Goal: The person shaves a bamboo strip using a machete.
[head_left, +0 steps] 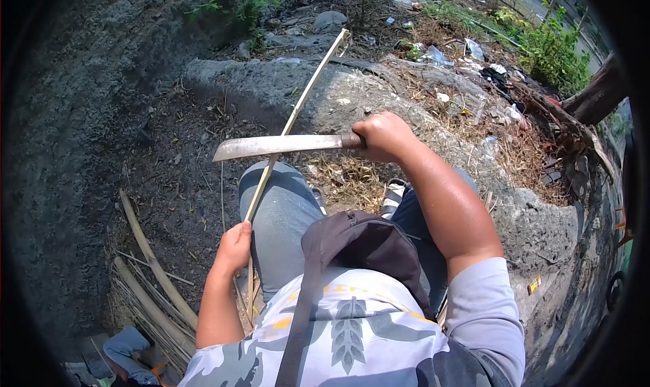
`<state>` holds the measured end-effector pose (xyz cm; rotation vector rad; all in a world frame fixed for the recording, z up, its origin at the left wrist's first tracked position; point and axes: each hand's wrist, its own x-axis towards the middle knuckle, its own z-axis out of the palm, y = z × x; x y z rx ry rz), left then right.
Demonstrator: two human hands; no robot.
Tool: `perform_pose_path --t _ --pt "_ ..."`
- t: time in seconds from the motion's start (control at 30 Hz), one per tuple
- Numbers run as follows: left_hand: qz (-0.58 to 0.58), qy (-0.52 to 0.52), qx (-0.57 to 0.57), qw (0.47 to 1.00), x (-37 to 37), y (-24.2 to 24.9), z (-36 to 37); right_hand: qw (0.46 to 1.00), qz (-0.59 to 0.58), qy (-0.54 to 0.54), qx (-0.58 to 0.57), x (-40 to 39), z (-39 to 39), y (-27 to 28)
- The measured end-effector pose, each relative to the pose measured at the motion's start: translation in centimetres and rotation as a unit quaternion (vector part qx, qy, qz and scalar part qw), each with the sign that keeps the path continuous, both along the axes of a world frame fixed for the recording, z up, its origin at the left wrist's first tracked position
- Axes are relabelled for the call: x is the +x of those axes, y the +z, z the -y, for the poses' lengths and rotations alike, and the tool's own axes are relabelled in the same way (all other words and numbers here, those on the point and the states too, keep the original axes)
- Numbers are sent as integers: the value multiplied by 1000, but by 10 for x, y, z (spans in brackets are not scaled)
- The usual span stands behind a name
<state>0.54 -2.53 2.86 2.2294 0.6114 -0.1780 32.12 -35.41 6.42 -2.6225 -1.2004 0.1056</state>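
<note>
My right hand (pixel 384 137) is closed around the dark handle of a machete (pixel 284 145), its broad blade pointing left. The blade crosses over a long, thin bamboo strip (pixel 313 81) just above my left knee. Down beside my left thigh, my left hand (pixel 234 246) grips the strip near its lower part. From there the strip slants up and away to the right, and a thin curl hangs at its far tip. My jeans (pixel 276 201) lie under the middle of the strip.
Bamboo poles and thin strips (pixel 152 262) lie at my left. A dark bag (pixel 365 248) hangs across my front. Ahead are a concrete ledge (pixel 250 82), dry grass and litter. Another person's leg (pixel 128 352) shows at the lower left, a tree trunk (pixel 599 93) at right.
</note>
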Motion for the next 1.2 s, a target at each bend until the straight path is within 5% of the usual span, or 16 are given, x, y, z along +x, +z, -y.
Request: perform_pose_path --t 0.33,0.7,0.87,1.2 --pt "3 -1 35 999 3 5 2 992 -74 -104 19 17 11 2" --pt "39 1 5 999 1 0 5 998 23 36 -37 -5 -8 7" --pt "7 -13 49 999 5 5 5 990 -60 -125 -40 29 13 -2" --pt "12 -8 35 999 5 4 3 1000 21 6 2 4 3 -4"
